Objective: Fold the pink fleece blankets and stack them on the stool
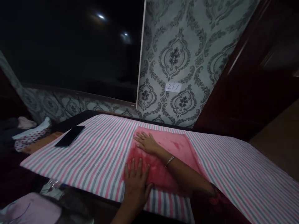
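A folded pink cloth (173,146) lies as a flat rectangle, with darker red patches that look like brushed nap or damp areas; which of these I cannot tell. My left hand (136,183) rests palm down on its near left edge, fingers spread. Farther back, my right hand (147,143) lies flat near the far left corner, fingers apart, with a silver bracelet (169,161) on the wrist. Beneath the cloth spreads a striped sheet (100,146) in pink, grey and white. Neither hand grips anything.
At the sheet's left end lies a black phone (70,137). A large dark television (74,46) hangs above. Behind is patterned wallpaper (175,56) bearing a paper label (173,87) marked 277. Clothes (32,207) are piled lower left, and a dark red panel (252,68) stands right.
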The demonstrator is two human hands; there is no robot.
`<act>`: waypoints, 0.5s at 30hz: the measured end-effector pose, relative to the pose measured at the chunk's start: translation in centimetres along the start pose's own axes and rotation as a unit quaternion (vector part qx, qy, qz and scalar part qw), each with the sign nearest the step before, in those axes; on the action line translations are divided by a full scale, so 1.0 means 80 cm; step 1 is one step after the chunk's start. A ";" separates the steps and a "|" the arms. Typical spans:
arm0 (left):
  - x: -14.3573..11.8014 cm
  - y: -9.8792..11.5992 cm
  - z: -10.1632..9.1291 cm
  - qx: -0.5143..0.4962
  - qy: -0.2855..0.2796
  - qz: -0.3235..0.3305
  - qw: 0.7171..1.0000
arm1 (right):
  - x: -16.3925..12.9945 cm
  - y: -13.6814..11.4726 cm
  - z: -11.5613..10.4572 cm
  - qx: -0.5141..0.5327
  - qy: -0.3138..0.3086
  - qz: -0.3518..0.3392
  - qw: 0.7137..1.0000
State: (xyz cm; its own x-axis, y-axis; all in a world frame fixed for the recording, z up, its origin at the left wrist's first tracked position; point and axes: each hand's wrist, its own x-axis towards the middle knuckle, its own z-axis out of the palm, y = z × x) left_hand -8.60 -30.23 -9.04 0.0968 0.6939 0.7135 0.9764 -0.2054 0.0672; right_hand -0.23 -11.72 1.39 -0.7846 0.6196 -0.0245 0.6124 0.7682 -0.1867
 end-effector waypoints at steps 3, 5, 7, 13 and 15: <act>0.000 0.000 0.000 -0.010 0.004 0.002 1.000 | 0.027 0.017 -0.007 0.016 -0.006 0.044 0.999; 0.000 -0.002 0.000 -0.015 0.008 0.004 1.000 | 0.043 0.027 -0.010 0.033 -0.012 0.078 0.996; -0.001 -0.004 0.001 -0.018 0.010 0.004 1.000 | 0.056 0.036 -0.012 0.045 -0.015 0.105 0.993; -0.003 -0.007 0.004 -0.011 -0.005 0.002 1.000 | 0.076 0.054 -0.008 0.059 -0.008 0.138 0.989; -0.002 -0.007 0.003 -0.012 -0.006 0.001 1.000 | 0.078 0.052 -0.008 0.059 0.003 0.146 0.987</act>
State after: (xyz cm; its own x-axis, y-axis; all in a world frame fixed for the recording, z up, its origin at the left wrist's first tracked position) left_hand -9.09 -30.08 -9.34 0.1007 0.7019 0.7051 0.9712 -0.2232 0.0835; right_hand -2.48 -4.57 1.11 -0.5746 0.8137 -0.0881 0.7972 0.5320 -0.2853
